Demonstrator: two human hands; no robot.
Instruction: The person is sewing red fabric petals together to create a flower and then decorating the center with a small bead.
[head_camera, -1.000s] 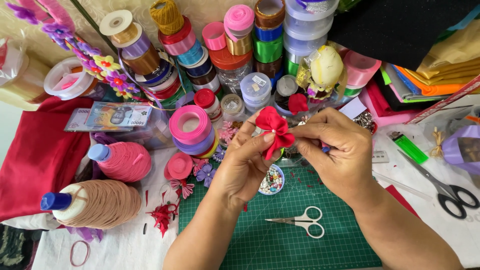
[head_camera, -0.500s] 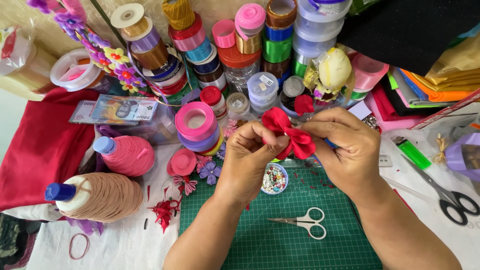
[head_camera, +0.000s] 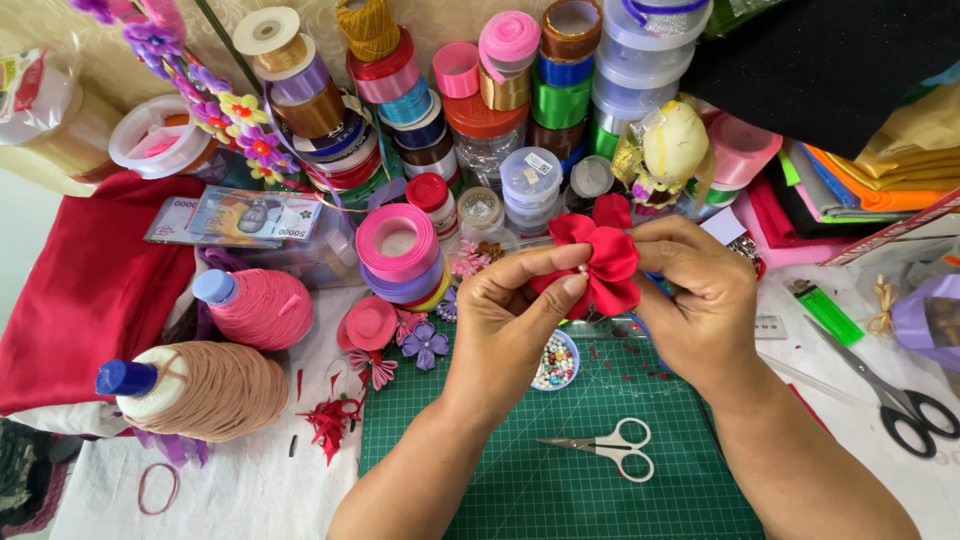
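Above the far edge of a green cutting mat (head_camera: 560, 480), two bare hands close on a red fabric flower (head_camera: 598, 262) held clear of the mat. The left hand (head_camera: 505, 320) has its fingers (head_camera: 520, 268) curled nearly shut, thumb and forefinger pinching the petals from the left, where a small white bead shows at the flower's centre. The right hand (head_camera: 700, 300) wraps its fingers around the right side and back of the bloom, also closed tight against the fabric. Beneath the hands, a small dish of mixed beads (head_camera: 553, 362) sits near the mat's far edge, and small white-handled scissors (head_camera: 605, 447) lie closed toward the mat's middle. Stacked ribbon spools (head_camera: 400, 255) crowd the table beyond the mat's far left corner.
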